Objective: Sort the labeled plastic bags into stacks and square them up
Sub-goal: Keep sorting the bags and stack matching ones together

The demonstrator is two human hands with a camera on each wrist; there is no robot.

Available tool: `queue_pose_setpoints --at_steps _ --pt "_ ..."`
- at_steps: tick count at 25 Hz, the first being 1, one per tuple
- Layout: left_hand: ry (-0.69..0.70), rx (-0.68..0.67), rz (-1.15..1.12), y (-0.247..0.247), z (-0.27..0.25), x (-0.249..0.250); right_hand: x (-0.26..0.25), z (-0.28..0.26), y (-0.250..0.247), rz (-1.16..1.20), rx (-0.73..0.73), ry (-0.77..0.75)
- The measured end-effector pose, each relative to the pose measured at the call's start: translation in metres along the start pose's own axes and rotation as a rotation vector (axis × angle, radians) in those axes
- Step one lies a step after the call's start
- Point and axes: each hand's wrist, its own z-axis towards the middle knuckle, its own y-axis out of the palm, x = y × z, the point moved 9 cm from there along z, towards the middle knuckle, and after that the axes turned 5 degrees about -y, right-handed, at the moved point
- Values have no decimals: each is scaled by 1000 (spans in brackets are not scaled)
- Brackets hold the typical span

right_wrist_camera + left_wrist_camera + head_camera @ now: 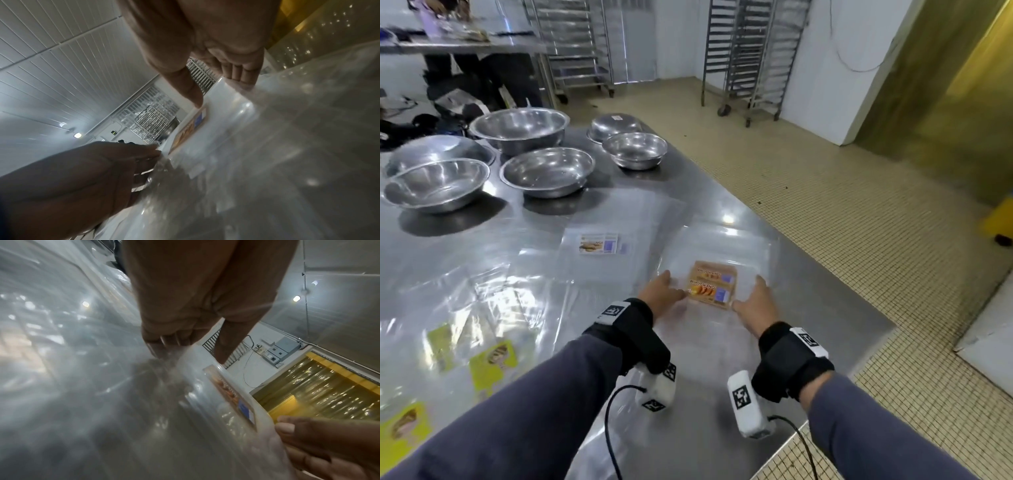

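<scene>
Steel table (808, 274), bowls (548, 171) far left | we pinch orange-label bag stack (712, 286) near right edge, left hand (661, 296) and right hand (755, 305) clamped | blue-label stack (599, 244) formed | yellow-label bags (493, 365) near left unsorted.

From my remote seat I see clear, glossy plastic bags (722, 246) on a grey steel table (825, 308), the near stack carrying orange-brown labels (712, 286) with red lettering and a small blue patch, while another bag farther back bears a white label (599, 244) with a purple-blue block. At my left lie bags with yellow-green labels (493, 365) printed with a tan picture, and beyond them shine silver metal bowls (548, 171). My sleeves (524, 411) are slate purple-grey, the wrist straps (789, 359) black with black-and-white square-patterned tags, the floor (859, 222) small cream tiles, the strip curtain (945, 85) translucent yellow.
</scene>
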Motion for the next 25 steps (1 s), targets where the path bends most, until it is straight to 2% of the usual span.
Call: queue_pose_setpoints --at_steps 6,10,14,19,25 --pt "66 -25 39 -4 -33 -2 -28 -31 -11 -154 -62 -49" --pt "139 3 -2 -32 -74 -19 -42 -60 8 -258 -124 -135" --pt "141 134 -77 -86 -122 -68 -60 -102 59 -352 -296 -249" --pt "82 309 -146 -166 -179 -138 -109 -159 152 -346 -503 -403" --pt "-92 536 -219 -240 -227 -207 -134 -172 234 -418 -549 -351"
